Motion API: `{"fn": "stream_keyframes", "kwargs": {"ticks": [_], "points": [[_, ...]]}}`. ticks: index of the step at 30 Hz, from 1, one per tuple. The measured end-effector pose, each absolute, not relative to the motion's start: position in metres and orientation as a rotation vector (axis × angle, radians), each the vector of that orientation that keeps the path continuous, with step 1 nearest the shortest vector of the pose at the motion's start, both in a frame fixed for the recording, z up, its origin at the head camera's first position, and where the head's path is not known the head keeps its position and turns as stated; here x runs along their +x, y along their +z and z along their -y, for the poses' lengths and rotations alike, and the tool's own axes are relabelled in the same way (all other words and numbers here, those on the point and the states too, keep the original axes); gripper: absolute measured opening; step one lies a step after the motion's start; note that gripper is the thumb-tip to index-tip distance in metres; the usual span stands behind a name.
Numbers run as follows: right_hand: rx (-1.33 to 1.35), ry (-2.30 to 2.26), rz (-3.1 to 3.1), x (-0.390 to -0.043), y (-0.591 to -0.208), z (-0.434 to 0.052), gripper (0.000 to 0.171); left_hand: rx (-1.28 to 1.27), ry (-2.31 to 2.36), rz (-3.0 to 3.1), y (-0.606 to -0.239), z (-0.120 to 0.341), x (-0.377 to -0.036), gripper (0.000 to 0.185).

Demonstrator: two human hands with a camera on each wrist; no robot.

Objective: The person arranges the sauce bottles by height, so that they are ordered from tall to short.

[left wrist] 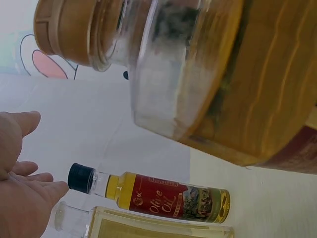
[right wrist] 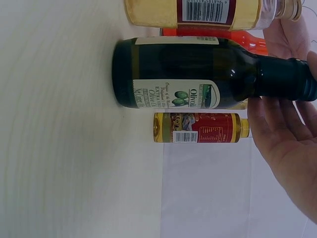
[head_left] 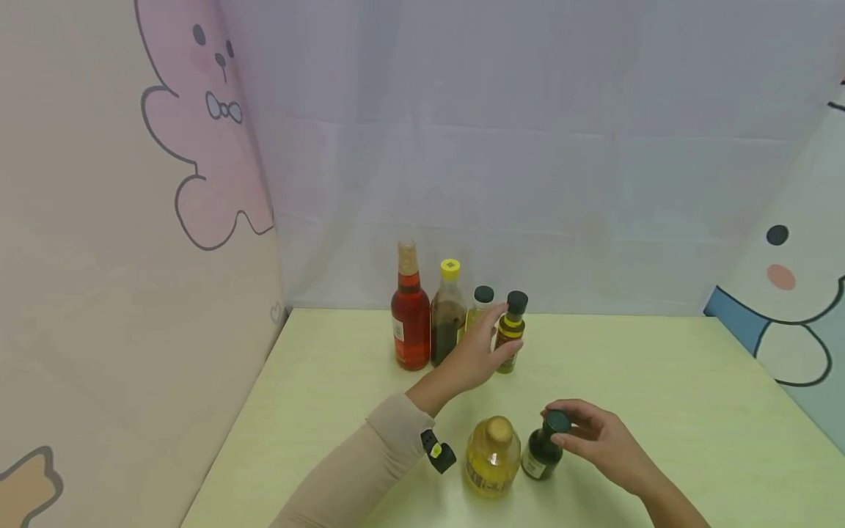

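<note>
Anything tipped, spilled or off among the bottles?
Nothing stands out. All six bottles stand upright and capped on the table, no spill visible. The left hand is at the small olive oil bottle; the right hand holds the dark green bottle by its cap.

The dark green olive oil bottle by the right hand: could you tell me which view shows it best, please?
The right wrist view: the dark green olive oil bottle fills it, label legible. The head view shows it small, the right hand gripping its cap. The left wrist view misses it.
</note>
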State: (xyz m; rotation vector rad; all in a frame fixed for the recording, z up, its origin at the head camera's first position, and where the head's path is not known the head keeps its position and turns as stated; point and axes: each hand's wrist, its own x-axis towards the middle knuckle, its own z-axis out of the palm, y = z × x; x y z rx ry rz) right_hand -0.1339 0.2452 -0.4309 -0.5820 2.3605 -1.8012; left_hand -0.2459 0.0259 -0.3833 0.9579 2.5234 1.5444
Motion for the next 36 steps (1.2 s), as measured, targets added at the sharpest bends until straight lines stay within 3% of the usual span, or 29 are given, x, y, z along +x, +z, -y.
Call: {"fn": "stream_keyframes", "kwargs": {"ticks": [36], "points": [[-0.624, -1.817, -2.364, -0.132, -0.430, -0.245, 0.034, 1.050, 1.768, -2.104, -0.420, 0.012, -0.197, 0.044]]}}
